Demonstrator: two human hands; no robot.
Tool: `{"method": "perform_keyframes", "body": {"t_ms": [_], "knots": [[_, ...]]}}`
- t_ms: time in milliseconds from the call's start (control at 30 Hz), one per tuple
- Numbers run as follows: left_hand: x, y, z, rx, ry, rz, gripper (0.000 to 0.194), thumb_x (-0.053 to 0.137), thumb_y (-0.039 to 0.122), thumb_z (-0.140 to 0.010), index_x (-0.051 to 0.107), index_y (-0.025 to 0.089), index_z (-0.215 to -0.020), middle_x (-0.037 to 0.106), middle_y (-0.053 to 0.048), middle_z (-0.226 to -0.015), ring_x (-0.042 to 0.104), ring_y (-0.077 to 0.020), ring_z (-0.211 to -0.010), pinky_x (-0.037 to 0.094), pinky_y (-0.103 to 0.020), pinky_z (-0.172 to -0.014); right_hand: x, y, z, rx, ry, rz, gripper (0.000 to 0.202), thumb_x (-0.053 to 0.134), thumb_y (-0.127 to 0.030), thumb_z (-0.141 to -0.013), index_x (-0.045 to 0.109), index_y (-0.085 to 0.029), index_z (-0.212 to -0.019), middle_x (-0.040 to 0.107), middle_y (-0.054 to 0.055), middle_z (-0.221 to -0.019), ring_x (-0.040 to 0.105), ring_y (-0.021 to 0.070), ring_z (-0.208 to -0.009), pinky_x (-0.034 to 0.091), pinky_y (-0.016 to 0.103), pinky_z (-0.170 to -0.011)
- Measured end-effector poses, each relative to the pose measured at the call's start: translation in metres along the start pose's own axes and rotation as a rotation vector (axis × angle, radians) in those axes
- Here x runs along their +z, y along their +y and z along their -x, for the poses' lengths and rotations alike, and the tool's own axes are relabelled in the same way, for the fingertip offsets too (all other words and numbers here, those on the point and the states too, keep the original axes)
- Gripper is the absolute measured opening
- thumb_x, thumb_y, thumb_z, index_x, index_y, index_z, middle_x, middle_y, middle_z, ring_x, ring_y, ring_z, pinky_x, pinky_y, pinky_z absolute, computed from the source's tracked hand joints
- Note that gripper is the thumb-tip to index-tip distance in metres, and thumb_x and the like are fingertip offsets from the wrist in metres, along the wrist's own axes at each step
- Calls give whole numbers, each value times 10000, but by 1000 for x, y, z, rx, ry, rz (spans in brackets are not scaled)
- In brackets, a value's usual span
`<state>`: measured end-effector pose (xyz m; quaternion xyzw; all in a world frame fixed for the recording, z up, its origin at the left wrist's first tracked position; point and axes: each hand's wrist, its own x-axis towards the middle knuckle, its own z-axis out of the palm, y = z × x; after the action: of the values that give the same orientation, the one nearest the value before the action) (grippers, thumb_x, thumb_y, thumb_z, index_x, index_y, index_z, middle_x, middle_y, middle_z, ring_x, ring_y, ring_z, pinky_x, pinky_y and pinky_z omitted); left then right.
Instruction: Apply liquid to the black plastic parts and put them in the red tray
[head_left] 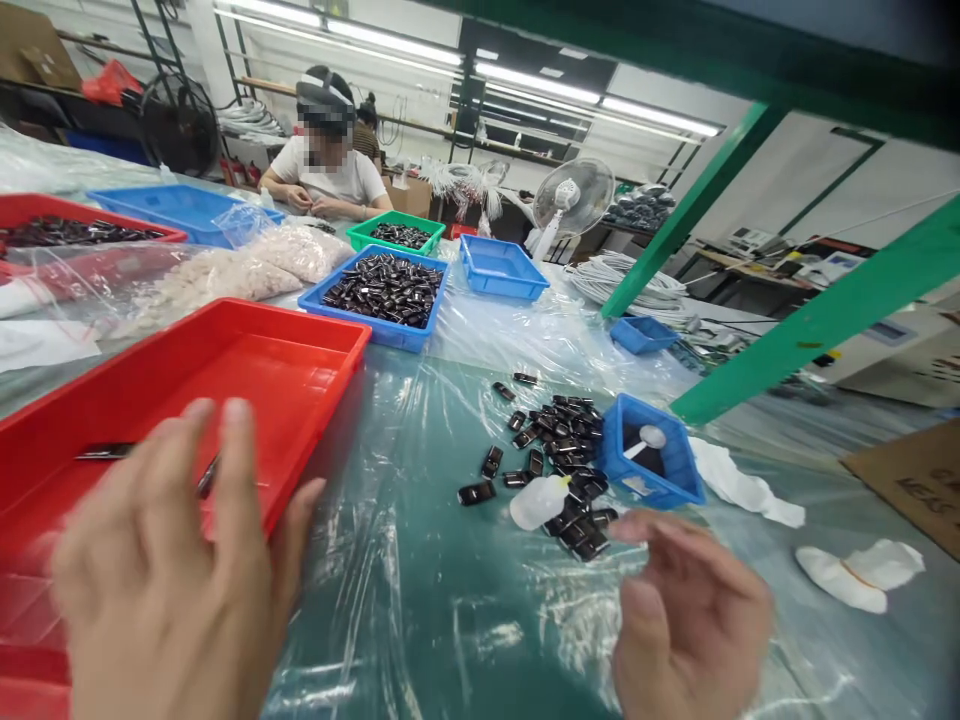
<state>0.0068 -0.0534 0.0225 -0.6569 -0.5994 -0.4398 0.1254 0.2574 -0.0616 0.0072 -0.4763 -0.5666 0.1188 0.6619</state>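
My left hand [176,570] is over the near right side of a large red tray [292,370], its fingers spread and nothing seen in them. Inside the tray lies a slim black piece [105,452]; another dark piece shows between my fingers, partly hidden. My right hand [694,620] hovers above the plastic-covered table, thumb and curled fingers apart, with no object visible between them. Just beyond its fingertips is a loose pile of small glossy black parts [562,430]. A white squeeze bottle [538,502] with a yellowish tip lies against that pile.
Beside the pile stands a small blue bin [675,470] holding dark material and a white spoon [645,440]. White cloth pieces [862,575] lie rightward. Farther back are a blue tray [420,335] of black parts, bags of pale pieces [300,250], a green post [697,260] and a seated person [326,170].
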Motion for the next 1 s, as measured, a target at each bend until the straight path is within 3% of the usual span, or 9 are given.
{"method": "perform_keyframes", "body": {"t_ms": [33, 67, 133, 233, 367, 467, 567, 767, 1000], "knots": [[6, 3, 3, 124, -50, -93, 711, 583, 269, -920, 223, 168, -1524, 254, -168, -1567, 237, -447, -1394, 164, -587, -1113, -5, 8, -3, 33, 2, 47, 283, 610, -379, -899, 481, -333, -1147, 543, 39, -1003, 530, 231, -954, 400, 473, -912], [15, 8, 10, 261, -183, -110, 650, 519, 225, -951, 223, 123, -1521, 309, -202, -1539, 323, -412, -1371, 243, -543, -1100, -7, 16, -5, 88, -27, 85, 357, 625, -347, -890, 453, -315, -1201, 545, 67, -1092, 533, 242, -1014, 409, 474, -913], [38, 22, 25, 469, -345, -24, 489, 470, 210, -976, 389, 100, -1445, 518, -208, -1400, 512, -370, -1248, 376, -489, -1025, -7, 31, -4, 229, -143, 142, 463, 635, -320, -881, 405, -280, -1280, 547, 124, -1243, 560, 258, -1083, 465, 453, -876], [76, 43, 39, 379, -510, 83, 369, 389, 175, -989, 537, 38, -1297, 622, -249, -1261, 630, -393, -1080, 487, -529, -868, -1, 48, 1, 365, -305, 169, 484, 621, -356, -875, 386, -255, -1286, 578, 149, -1309, 605, 267, -1121, 518, 429, -863], [109, 53, 24, 285, -568, 146, 288, 484, 196, -954, 591, 20, -1155, 621, -278, -1216, 601, -417, -1095, 488, -565, -846, 1, 52, 2, 418, -402, 186, 318, 568, -380, -896, 471, -237, -1164, 656, 129, -1198, 629, 255, -1114, 528, 395, -870], [111, 53, 12, 217, -621, 262, 137, 477, 133, -936, 611, 151, -958, 695, -120, -1017, 645, -301, -971, 530, -450, -792, 0, 47, 2, 430, -431, 195, 285, 557, -366, -906, 487, -238, -1151, 663, 122, -1158, 645, 245, -1076, 550, 356, -808], [102, 53, 12, 145, -666, 393, 142, 475, 125, -920, 580, 206, -871, 673, -30, -833, 655, -228, -791, 541, -343, -669, 1, 40, 2, 425, -476, 187, 260, 548, -333, -912, 490, -240, -1148, 669, 104, -1148, 650, 231, -1058, 550, 343, -804], [93, 50, 17, -32, -711, 645, 199, 411, 161, -941, 595, 222, -986, 672, -42, -912, 650, -214, -844, 512, -339, -736, 3, 30, 2, 385, -615, 171, 258, 584, -237, -852, 480, -251, -1088, 685, 74, -1125, 646, 226, -1043, 513, 362, -862], [82, 56, 21, -348, -777, 891, 223, 402, 279, -963, 614, 210, -966, 627, -32, -842, 606, -181, -718, 497, -313, -681, 5, 25, 5, 403, -726, 115, 324, 613, -175, -782, 534, -242, -1089, 664, 23, -959, 641, 201, -870, 511, 323, -768]]}}
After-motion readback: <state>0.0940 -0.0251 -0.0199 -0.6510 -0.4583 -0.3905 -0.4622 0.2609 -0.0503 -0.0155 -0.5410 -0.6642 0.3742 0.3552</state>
